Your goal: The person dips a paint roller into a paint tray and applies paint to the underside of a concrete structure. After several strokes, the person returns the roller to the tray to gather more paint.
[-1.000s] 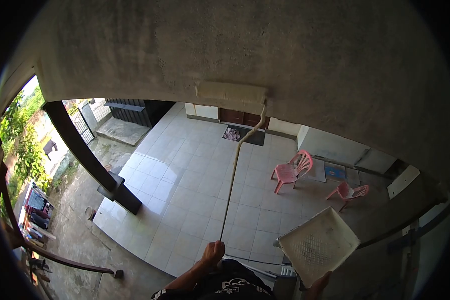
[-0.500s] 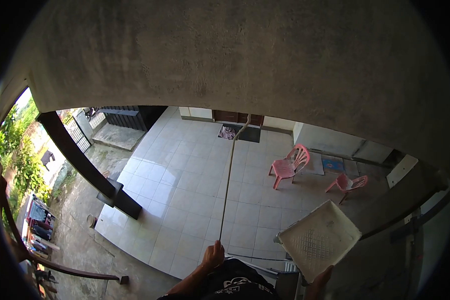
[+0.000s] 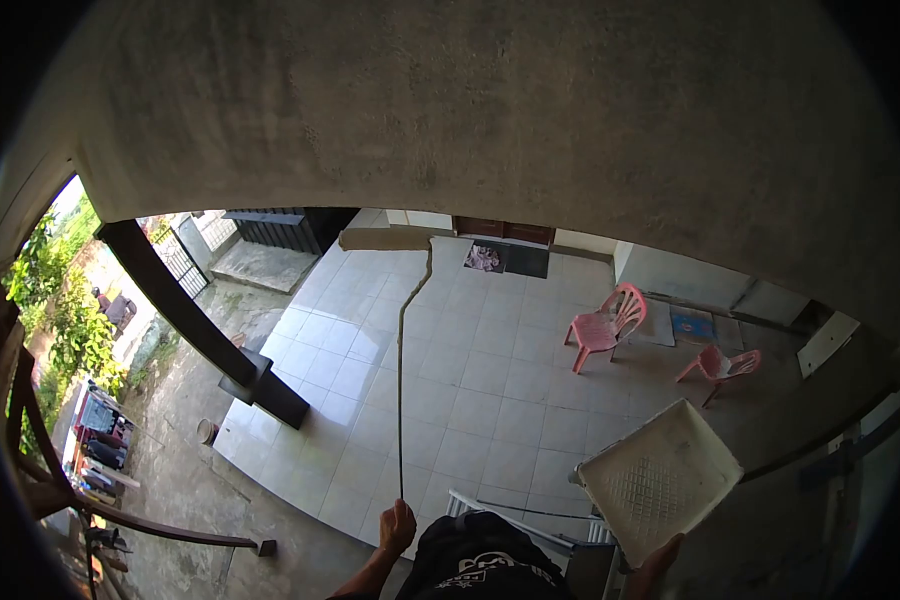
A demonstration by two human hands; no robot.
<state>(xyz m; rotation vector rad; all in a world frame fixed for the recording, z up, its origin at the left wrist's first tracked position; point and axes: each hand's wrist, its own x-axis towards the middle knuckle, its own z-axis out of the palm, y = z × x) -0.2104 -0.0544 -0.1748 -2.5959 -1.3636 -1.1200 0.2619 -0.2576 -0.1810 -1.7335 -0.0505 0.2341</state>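
Note:
My left hand [image 3: 397,527] is closed round the lower end of a long thin pole [image 3: 401,400]. The pole rises to a bent top, where a paint roller [image 3: 385,240] lies sideways just under the lower edge of the grey ceiling surface [image 3: 420,120]. At the lower right my right hand [image 3: 660,560] grips the near edge of a pale paint tray [image 3: 660,482] with a ribbed floor. The tray is tilted, and part of that hand is hidden behind it.
A ladder [image 3: 530,520] stands beneath me. Pink chairs [image 3: 595,333] stand on the tiled floor [image 3: 450,370] at the right. A dark post [image 3: 180,310] slopes down at the left. A small bucket [image 3: 207,431] sits near the floor's edge.
The pole and my left hand have moved left, and the roller head has come into view below the ceiling edge. The view has shifted slightly; the tray is still held.

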